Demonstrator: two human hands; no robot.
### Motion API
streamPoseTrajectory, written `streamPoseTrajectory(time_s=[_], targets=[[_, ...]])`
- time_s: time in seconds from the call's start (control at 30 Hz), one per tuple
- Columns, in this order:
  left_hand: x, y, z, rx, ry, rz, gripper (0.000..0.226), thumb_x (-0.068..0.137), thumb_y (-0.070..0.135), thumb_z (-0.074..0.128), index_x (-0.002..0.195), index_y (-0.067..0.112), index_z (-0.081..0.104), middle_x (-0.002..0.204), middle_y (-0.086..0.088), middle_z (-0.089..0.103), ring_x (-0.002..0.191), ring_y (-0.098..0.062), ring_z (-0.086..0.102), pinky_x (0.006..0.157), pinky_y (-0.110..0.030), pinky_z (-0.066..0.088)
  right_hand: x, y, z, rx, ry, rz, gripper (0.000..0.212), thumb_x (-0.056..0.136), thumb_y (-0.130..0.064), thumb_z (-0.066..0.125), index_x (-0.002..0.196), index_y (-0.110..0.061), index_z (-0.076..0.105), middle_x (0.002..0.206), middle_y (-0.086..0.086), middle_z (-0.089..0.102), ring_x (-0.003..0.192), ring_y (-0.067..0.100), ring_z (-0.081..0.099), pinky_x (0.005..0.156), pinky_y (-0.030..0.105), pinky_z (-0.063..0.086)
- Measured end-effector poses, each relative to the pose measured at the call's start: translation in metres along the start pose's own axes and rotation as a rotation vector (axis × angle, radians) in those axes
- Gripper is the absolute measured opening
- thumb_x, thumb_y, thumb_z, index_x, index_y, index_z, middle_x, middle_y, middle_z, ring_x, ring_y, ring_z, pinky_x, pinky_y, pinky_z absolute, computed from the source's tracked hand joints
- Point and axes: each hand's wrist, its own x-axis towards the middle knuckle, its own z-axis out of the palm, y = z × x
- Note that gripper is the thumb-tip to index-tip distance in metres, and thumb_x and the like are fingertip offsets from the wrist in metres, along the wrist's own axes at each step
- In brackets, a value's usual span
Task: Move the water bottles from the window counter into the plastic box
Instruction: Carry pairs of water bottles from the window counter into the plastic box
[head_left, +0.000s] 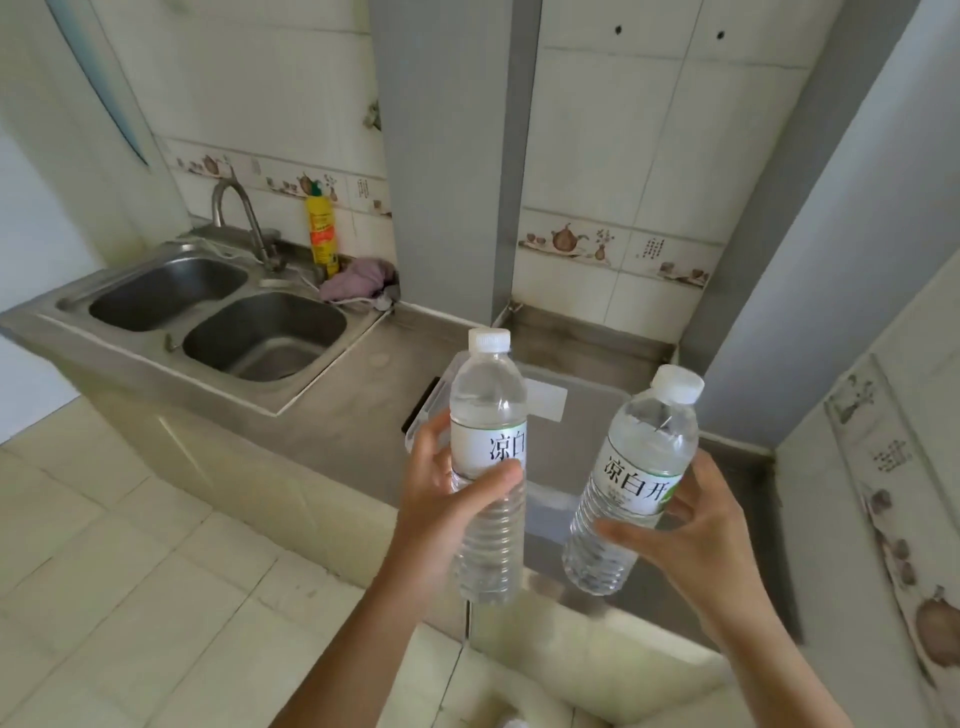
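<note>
My left hand (441, 499) wraps upright water bottle (488, 467); my right hand (696, 525) pinches tilted second bottle (631, 483) by label, fingers loose. Both held above clear plastic box (587, 441) on steel counter (358, 410). Risks: tilted bottle slipping from light grip; bottles knocking together; box sliding, seemingly empty and light

Each hand (441, 499) (711, 525) holds 1 water bottle (488, 467) (631, 483) above the plastic box (587, 431).

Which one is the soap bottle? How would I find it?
Find the steel double sink on the left and its curved tap. Right of the tap, against the tiled wall, stands the yellow bottle. Unlike the clear water bottles, it is bright yellow.
</note>
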Motion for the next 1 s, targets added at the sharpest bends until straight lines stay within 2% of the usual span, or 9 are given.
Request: streamPoseTrajectory(time_s=[0.13,0.23,0.33,0.47,0.57,0.67,0.83,0.93,1.0], targets=[[0.065,-0.002,0.022,0.046,-0.078,0.025,0.079,0.05,0.023,0.088,0.121,0.022,0.053,0.104,-0.002,0.071,0.086,-0.008,0.071,0.068,-0.019,0.054,0.062,0.003,0.003,0.026,0.028,-0.038,0.085,0.049,-0.007,0.092,0.12,-0.03,0.052,0.106,-0.017,0.068,0.094,-0.001,0.065,0.07,0.014,0.053],[0.107,-0.003,0.038,0.079,-0.137,0.04,0.081,0.047,0.025,0.087,0.12,0.014,0.052,0.101,-0.003,0.07,0.085,-0.009,0.07,0.068,-0.021,0.054,0.1,0.005,0.003,0.018,0.025,-0.058,0.089,0.05,-0.007,0.092,0.124,-0.031,0.05,0.11,-0.018,0.065,0.097,-0.001,0.064,0.074,0.017,0.053],[0.146,-0.015,0.048,0.096,-0.181,0.022,0.073,0.05,0.02,0.088,0.115,0.021,0.056,0.106,-0.003,0.071,0.095,-0.015,0.07,0.073,-0.026,0.056,0.131,0.015,0.003,-0.008,-0.009,-0.063,0.09,0.049,-0.004,0.092,0.124,-0.03,0.049,0.113,-0.015,0.064,0.1,0.002,0.063,0.076,0.017,0.053],[0.187,-0.041,0.055,0.209,-0.214,0.012,0.07,0.05,0.026,0.09,0.112,0.033,0.059,0.112,0.005,0.071,0.105,-0.019,0.067,0.089,-0.04,0.055,0.157,0.035,0.007,-0.053,-0.037,0.001,0.093,0.049,-0.006,0.092,0.126,-0.031,0.047,0.114,-0.016,0.064,0.104,0.002,0.062,0.087,0.029,0.053],[0.212,-0.055,0.06,0.34,-0.25,0.014,0.066,0.051,0.028,0.091,0.107,0.041,0.058,0.106,0.014,0.071,0.094,-0.006,0.066,0.083,-0.03,0.054,0.17,0.05,0.013,-0.077,-0.032,0.046,0.095,0.048,-0.013,0.093,0.128,-0.033,0.046,0.115,-0.016,0.063,0.106,0.006,0.062,0.089,0.036,0.053],[0.232,-0.069,0.063,0.395,-0.272,0.004,0.075,0.047,0.029,0.093,0.113,0.033,0.057,0.114,0.006,0.068,0.095,-0.007,0.066,0.077,-0.02,0.052,0.182,0.062,0.018,-0.083,-0.041,0.082,0.092,0.048,-0.016,0.093,0.122,-0.041,0.044,0.113,-0.021,0.062,0.105,0.002,0.061,0.088,0.034,0.054],[0.259,-0.091,0.064,0.447,-0.378,-0.038,0.072,0.057,0.002,0.093,0.114,0.026,0.055,0.114,-0.002,0.067,0.097,-0.012,0.065,0.079,-0.016,0.054,0.2,0.078,0.019,-0.127,-0.051,0.109,0.09,0.048,-0.02,0.094,0.11,-0.057,0.041,0.113,-0.022,0.062,0.106,0.001,0.06,0.087,0.031,0.053],[0.269,-0.103,0.066,0.497,-0.404,-0.021,0.071,0.054,0.01,0.095,0.112,0.026,0.058,0.117,-0.003,0.067,0.104,-0.014,0.066,0.088,-0.023,0.053,0.208,0.088,0.018,-0.133,-0.065,0.132,0.087,0.05,-0.018,0.093,0.108,-0.056,0.042,0.111,-0.02,0.063,0.107,0.003,0.06,0.09,0.032,0.053],[0.273,-0.107,0.067,0.559,-0.418,0.022,0.068,0.052,0.02,0.096,0.109,0.031,0.061,0.113,0.004,0.068,0.101,-0.004,0.063,0.089,-0.017,0.047,0.211,0.096,0.018,-0.139,-0.053,0.143,0.082,0.049,-0.022,0.092,0.108,-0.054,0.045,0.107,-0.024,0.064,0.104,0.002,0.061,0.089,0.035,0.054]])
